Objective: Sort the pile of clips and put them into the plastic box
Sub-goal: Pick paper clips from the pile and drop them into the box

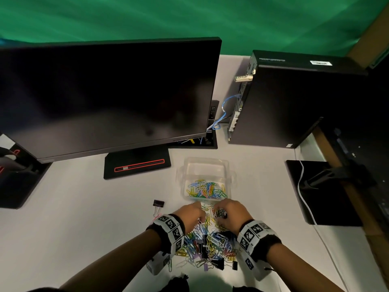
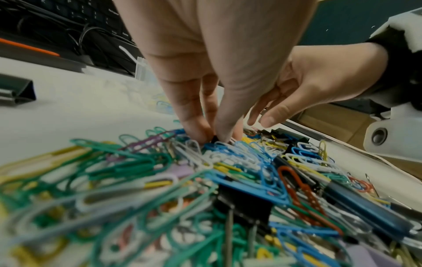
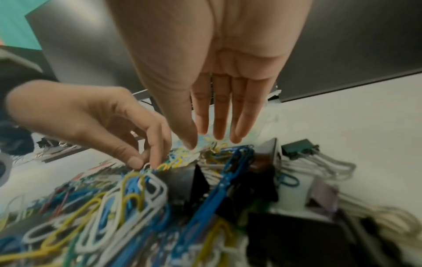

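A mixed pile of coloured paper clips and black binder clips (image 1: 208,243) (image 2: 205,180) (image 3: 137,198) lies on the white table, just in front of a clear plastic box (image 1: 206,159). Coloured paper clips (image 1: 205,189) lie in the box. My left hand (image 1: 199,216) (image 2: 213,140) (image 3: 143,162) reaches into the far side of the pile. Its thumb and forefinger pinch a white paper clip. My right hand (image 1: 223,209) (image 3: 205,142) (image 2: 262,119) hovers just above the pile beside it. Its fingers are straight and hold nothing.
One black binder clip (image 1: 158,204) (image 2: 16,92) lies apart, left of the pile. A monitor (image 1: 105,98) on its stand (image 1: 136,165) fills the back left. A black computer tower (image 1: 294,102) stands at the back right. A black pad with a white cable (image 1: 315,190) lies right.
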